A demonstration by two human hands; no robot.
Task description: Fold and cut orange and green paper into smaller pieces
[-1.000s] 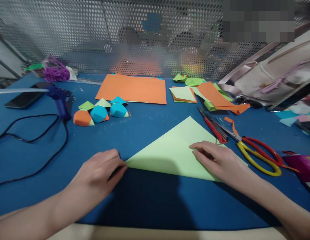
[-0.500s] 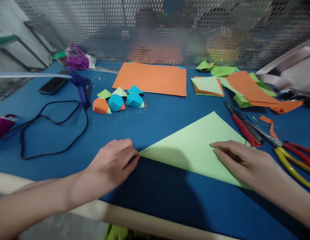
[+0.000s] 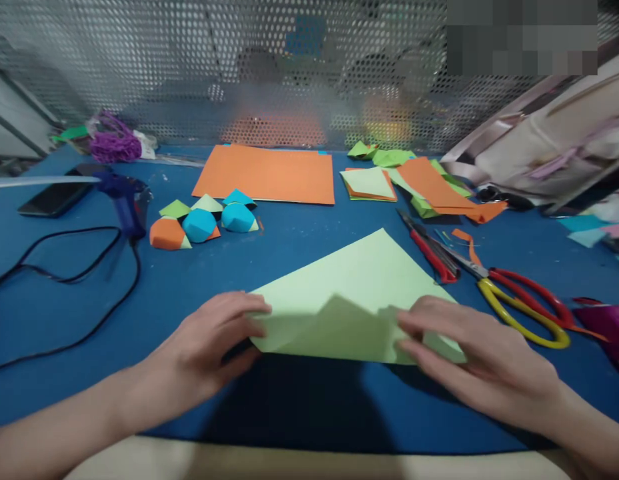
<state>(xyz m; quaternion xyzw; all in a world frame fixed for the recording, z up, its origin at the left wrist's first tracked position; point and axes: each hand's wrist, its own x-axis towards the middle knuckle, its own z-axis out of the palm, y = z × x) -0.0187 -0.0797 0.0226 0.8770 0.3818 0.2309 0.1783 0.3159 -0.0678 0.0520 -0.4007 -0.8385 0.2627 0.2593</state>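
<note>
A pale green sheet of paper [image 3: 334, 293], folded into a triangle, lies on the table in front of me with its peak pointing away. My left hand [image 3: 214, 337] grips its left end, fingers over the paper and thumb at the near edge. That end looks slightly lifted. Over the right end is my right hand [image 3: 469, 353], its thumb and fingertips a little apart against the paper. Its fingers are slightly blurred, and the right corner is partly hidden beneath it. Shadows of my hands and head fall across the sheet.
Scissors [image 3: 519, 307] and a red cutter [image 3: 432, 253] lie at right. Behind are orange sheets [image 3: 269, 175], small folded paper pieces [image 3: 199, 225], squares [image 3: 368, 183] and scraps [image 3: 434, 187]. A blue glue gun [image 3: 124, 200] with cord, a phone [image 3: 59, 193] and purple twine [image 3: 114, 140] are left.
The view has shifted right. My left hand has moved from the triangle's left tip onto the paper's end, which now looks blunt. My right hand has come nearer the front edge.
</note>
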